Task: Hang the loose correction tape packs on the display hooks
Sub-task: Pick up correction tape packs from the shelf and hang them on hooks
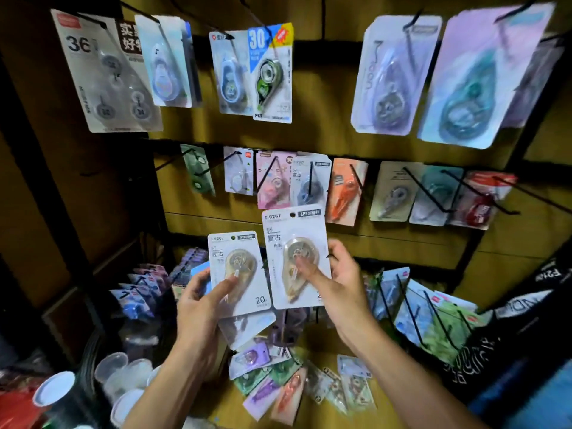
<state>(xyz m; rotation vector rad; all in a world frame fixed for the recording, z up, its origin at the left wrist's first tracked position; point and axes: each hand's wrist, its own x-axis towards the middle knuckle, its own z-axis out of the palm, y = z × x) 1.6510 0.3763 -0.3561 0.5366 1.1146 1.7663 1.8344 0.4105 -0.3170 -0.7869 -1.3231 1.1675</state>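
**Two matching packs held before the hooks**

Two white card correction tape packs with clear beige dispensers stand upright, long axes vertical, hang-holes on top. The left hand (201, 300) pinches the lower pack (236, 274); the right hand (335, 281) pinches the higher pack (297, 258), its top edge just below a black wire hook (310, 181) already carrying a matching pack.

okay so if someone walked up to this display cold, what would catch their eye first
Probably the two matching white correction tape packs held up at centre: the left hand grips the lower pack, the right hand the higher pack, just below the middle row of hooks. Next, the big pale packs hanging at upper right, and the loose pile of packs on the shelf below the hands.
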